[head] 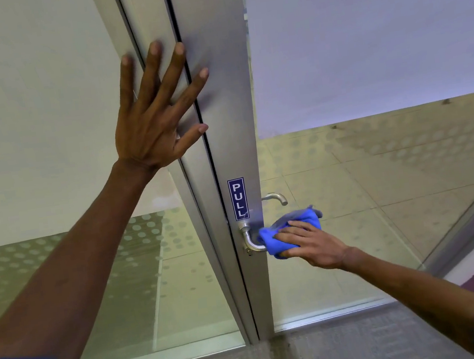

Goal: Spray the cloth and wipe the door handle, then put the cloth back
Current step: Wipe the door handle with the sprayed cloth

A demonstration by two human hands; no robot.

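The right hand (pixel 307 242) closes the blue microfibre cloth (pixel 288 226) around the lever door handle (pixel 251 242); above that grip, the empty left hand (pixel 151 124), fingers spread, likely steadies the aluminium door frame (pixel 218 91).

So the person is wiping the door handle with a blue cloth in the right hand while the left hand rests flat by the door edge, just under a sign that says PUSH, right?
Nearly. In the head view the sign reads PULL, not PUSH. The rest holds: the right hand presses the blue cloth onto the door handle, and the left hand lies flat by the door edge.
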